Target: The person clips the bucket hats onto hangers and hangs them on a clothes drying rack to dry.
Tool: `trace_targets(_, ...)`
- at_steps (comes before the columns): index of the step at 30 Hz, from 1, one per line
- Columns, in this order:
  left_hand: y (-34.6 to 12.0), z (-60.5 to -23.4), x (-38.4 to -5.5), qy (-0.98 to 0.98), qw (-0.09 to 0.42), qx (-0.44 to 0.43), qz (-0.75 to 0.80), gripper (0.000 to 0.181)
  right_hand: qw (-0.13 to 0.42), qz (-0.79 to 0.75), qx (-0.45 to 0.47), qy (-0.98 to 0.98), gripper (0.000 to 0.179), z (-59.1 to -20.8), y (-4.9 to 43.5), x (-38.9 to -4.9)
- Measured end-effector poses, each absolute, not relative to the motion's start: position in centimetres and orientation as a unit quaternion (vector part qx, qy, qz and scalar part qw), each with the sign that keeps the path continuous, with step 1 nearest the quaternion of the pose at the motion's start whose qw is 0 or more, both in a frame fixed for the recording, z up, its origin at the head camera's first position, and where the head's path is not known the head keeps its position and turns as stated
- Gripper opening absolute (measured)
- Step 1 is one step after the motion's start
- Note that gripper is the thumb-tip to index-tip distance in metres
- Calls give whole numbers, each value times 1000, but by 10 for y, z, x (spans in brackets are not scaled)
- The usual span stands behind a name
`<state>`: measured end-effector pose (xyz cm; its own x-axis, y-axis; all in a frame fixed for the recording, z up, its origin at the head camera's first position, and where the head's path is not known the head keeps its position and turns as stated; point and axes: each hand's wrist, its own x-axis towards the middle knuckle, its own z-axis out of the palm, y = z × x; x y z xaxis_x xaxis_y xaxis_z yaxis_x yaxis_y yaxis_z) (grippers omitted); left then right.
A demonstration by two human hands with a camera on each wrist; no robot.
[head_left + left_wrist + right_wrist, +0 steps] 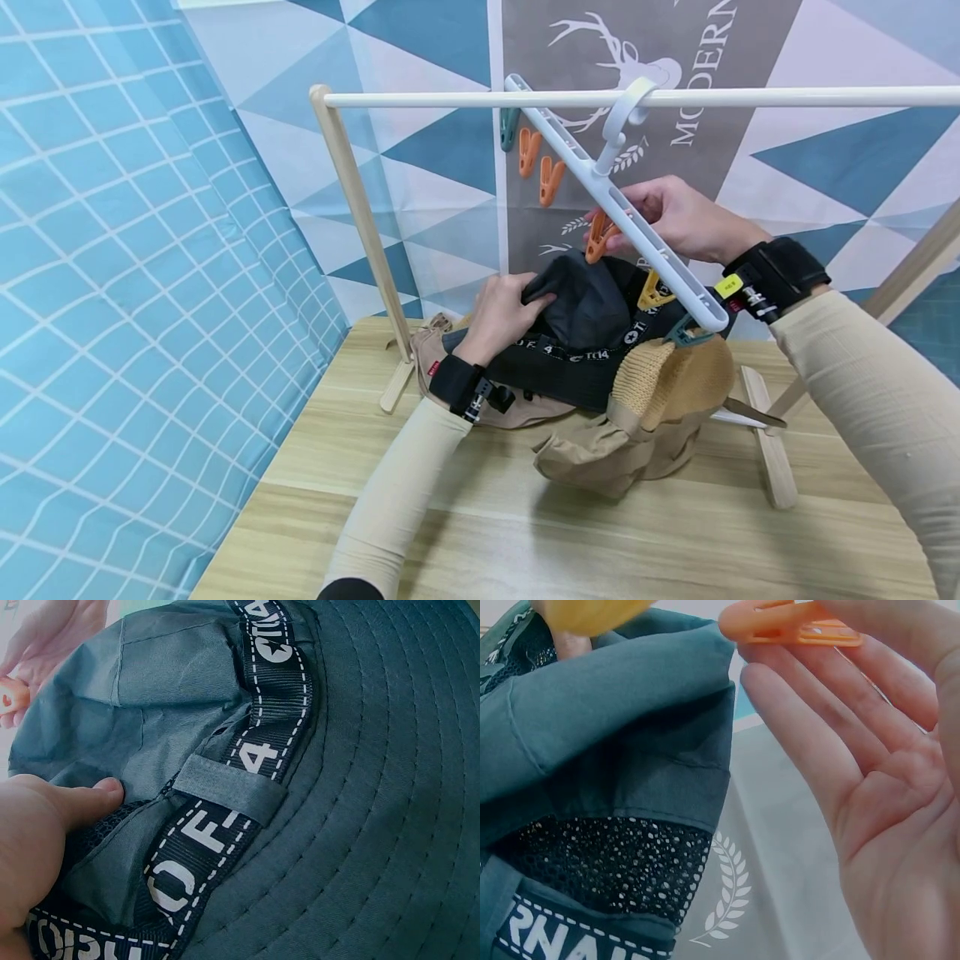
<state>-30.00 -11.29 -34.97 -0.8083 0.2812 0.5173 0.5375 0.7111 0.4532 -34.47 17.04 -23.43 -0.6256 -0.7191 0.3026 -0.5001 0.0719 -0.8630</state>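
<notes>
A dark bucket hat (pixel 581 304) with a white-lettered black band and mesh panels is bunched under a white clip hanger (pixel 558 133). My left hand (pixel 498 312) pinches its crown; in the left wrist view the thumb lies on the cloth (pixel 142 750). My right hand (pixel 690 221) pinches an orange clothespin (pixel 597 237) that hangs from the hanger, its tip right at the raised crown. In the right wrist view this clothespin (pixel 787 622) sits between thumb and fingers, beside the crown's edge. A yellow clothespin (pixel 655 292) hangs against the hat's right part.
The hanger hooks over a white rail (pixel 420 99) on wooden legs. A tan hat with a woven part (pixel 637 383) hangs from a teal clothespin (pixel 686 333) at the near end. A beige-pink hat (pixel 525 410) lies behind on the wooden table (pixel 480 533). Orange clothespins (pixel 551 181) hang farther back.
</notes>
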Motion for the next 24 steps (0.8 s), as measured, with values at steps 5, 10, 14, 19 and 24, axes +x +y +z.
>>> trace_targets(5, -114, -350, -300, -903, 210, -226, -299, 18, 91, -544, -419, 721, 31, -235, 168, -344)
trace_targets(10, -114, -347, -298, -908, 217, -224, -282, 18, 90, -548, -420, 718, 27, -236, 166, -343)
trace_targets(14, -114, -346, -296, -909, 229, -227, -264, 21, 81, -545, -424, 718, 26, -236, 166, -343)
trace_targets(19, -113, -344, -294, -911, 242, -234, -240, 25, 43, -501, -406, 764, 25, -236, 165, -341)
trace_targets(24, -112, -341, -291, -913, 249, -241, -214, 24, 22, -470, -384, 795, 24, -237, 163, -337)
